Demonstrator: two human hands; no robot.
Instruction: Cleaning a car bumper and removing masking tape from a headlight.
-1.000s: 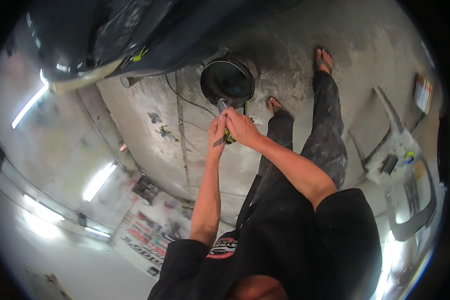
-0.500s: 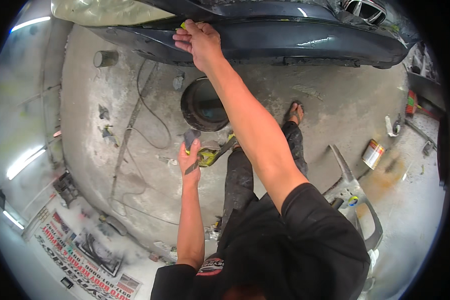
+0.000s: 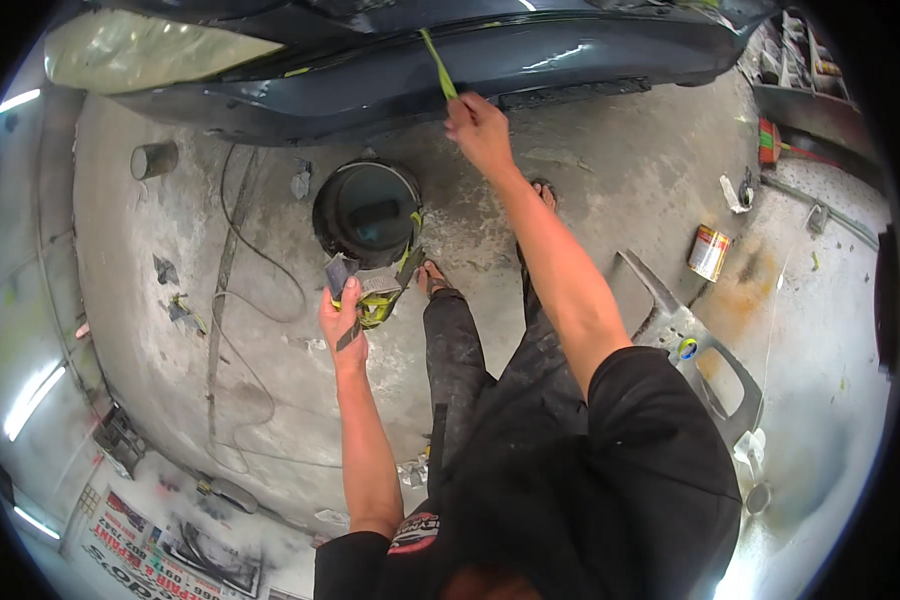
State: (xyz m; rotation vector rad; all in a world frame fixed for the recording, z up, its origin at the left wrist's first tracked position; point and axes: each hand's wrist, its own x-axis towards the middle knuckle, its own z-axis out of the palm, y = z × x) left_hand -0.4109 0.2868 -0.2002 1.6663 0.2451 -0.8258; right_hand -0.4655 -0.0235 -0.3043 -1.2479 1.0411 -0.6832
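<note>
My right hand (image 3: 482, 135) reaches forward to the dark bumper (image 3: 390, 80), fingers pinched on the end of a yellow-green masking tape strip (image 3: 438, 62). The strip stretches from the bumper's upper seam down to my fingertips. Lower and to the left, my left hand (image 3: 344, 325) is closed around a crumpled bundle of yellow-green tape (image 3: 375, 308) with grey pieces hanging from it. A dark grey flat piece (image 3: 340, 272), perhaps sandpaper, sticks up past my left thumb. More tape remains on the bumper near the yellowed headlight (image 3: 150, 52).
Below the bumper stands a black bucket (image 3: 365, 212) of dark liquid. A grey can (image 3: 154, 160) and a thin hose (image 3: 260, 270) lie to the left. On the right are a paint can (image 3: 709, 252) and a silver panel (image 3: 710, 360) on the floor.
My right hand has moved right and back from beside the headlight, drawing out a length of tape from the bumper. My left hand keeps its bundle; the whole view has shifted.
</note>
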